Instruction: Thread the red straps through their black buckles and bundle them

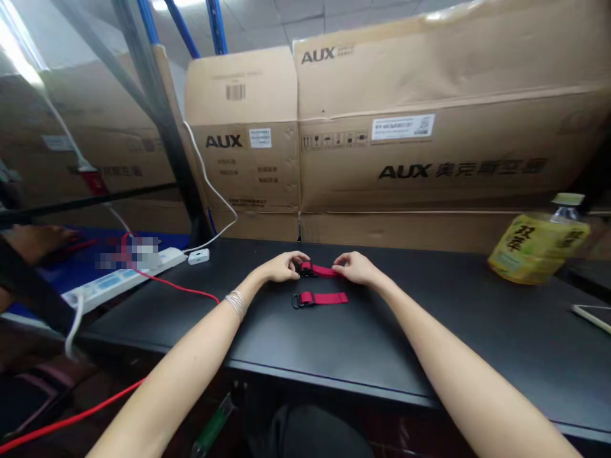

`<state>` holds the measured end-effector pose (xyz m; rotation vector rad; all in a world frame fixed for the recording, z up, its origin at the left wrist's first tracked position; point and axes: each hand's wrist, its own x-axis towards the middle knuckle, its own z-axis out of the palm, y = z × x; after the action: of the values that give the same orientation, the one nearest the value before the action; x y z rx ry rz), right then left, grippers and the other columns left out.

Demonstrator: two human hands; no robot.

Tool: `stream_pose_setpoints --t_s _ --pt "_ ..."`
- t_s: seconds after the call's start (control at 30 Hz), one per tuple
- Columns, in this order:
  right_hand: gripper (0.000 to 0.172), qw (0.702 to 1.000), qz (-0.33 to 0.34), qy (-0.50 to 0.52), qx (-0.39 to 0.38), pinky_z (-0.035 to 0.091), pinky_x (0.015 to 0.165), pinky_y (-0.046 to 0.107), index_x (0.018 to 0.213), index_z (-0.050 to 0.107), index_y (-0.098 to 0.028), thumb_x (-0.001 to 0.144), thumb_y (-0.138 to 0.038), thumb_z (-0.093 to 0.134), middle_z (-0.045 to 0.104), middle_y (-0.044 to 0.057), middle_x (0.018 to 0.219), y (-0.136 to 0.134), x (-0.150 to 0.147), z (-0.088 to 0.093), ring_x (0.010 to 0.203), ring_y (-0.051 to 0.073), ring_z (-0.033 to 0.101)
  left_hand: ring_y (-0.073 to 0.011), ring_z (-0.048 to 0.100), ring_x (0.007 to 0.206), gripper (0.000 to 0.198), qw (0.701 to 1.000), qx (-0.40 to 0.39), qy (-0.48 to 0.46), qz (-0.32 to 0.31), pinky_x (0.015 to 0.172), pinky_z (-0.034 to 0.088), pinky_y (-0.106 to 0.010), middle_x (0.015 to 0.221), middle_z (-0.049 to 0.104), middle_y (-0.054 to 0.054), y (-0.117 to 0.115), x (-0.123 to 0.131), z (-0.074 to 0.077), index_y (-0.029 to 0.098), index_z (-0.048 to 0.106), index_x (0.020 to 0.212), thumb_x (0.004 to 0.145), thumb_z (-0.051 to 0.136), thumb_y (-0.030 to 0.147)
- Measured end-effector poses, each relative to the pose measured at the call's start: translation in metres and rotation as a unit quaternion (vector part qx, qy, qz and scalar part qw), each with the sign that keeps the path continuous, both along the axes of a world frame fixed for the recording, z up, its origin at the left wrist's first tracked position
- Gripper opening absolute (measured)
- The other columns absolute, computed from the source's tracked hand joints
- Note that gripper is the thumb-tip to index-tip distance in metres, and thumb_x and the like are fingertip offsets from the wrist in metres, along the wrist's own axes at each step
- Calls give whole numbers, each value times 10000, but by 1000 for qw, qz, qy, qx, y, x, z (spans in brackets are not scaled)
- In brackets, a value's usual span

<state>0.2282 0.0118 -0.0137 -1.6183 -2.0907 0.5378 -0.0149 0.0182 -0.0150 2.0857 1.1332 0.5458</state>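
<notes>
A short red strap with a black clip (319, 271) lies on the black table (429, 331), held between both hands. My left hand (282, 266) pinches the black clip end. At the strap's other end, my right hand (357, 268) has its fingers closed on the red webbing. A second red strap with a black ring (321, 298) lies flat just in front of them, untouched. A silver bracelet (237, 303) is on my left wrist.
Large AUX cardboard boxes (429, 146) wall off the back. A yellow-labelled bottle (539, 245) lies at the right, a phone edge (592, 316) nearer. At the left are a white power strip (119, 280), a small white adapter (198, 256), red cable (181, 289) and another person's hand (35, 242).
</notes>
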Motion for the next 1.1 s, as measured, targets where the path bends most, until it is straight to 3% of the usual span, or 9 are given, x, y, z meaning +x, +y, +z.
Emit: stream_pose_setpoints --t_s 0.1,0.27,0.33,0.5,0.67,0.9,1.1 --pt "301 999 27 -24 18 356 543 222 906 680 -151 707 -373 639 601 16 617 -11 1 13 565 119 508 -53 499 544 594 1000 -1 -4 -1 468 380 -165 1007 552 -69 -1 1 1 149 506 1153 568 582 79" --pt "461 975 206 -63 -44 325 507 220 871 700 -196 520 -490 747 573 -11 639 -36 -12 26 553 114 475 -42 483 530 655 1000 14 2 1 450 375 -151 995 519 -49 -3 -2 4 173 473 1191 553 588 81" --pt "441 972 213 -80 -59 329 503 217 837 703 -197 470 -429 784 583 -5 660 -43 -20 26 563 121 488 -32 461 516 635 999 43 -6 13 443 361 -149 986 496 -38 -2 -3 5 175 489 1164 543 557 59" --pt "165 970 230 -79 -26 322 488 217 698 694 -186 588 -308 710 580 -6 606 -49 -29 24 536 110 487 -21 382 474 399 983 146 -65 85 459 328 -157 852 487 1 3 -4 5 128 547 939 557 466 45" --pt "92 970 231 -69 -27 336 492 206 677 662 -173 606 -231 671 603 0 628 -49 -32 22 552 108 500 -39 384 490 307 975 186 -59 107 479 329 -173 795 504 10 4 -2 3 128 562 868 579 476 68" --pt "64 971 233 -17 -53 359 503 195 686 599 -157 629 -161 628 619 4 636 -48 -35 16 564 113 534 -46 357 461 227 981 156 -83 82 445 287 -173 666 493 33 1 1 4 129 540 779 577 447 85" --pt "47 974 212 77 32 384 552 197 729 580 -158 684 -165 594 614 2 662 -44 -38 13 602 112 549 -54 401 415 218 987 48 -150 -4 403 304 -179 686 572 2 -9 6 14 124 539 773 600 408 131"
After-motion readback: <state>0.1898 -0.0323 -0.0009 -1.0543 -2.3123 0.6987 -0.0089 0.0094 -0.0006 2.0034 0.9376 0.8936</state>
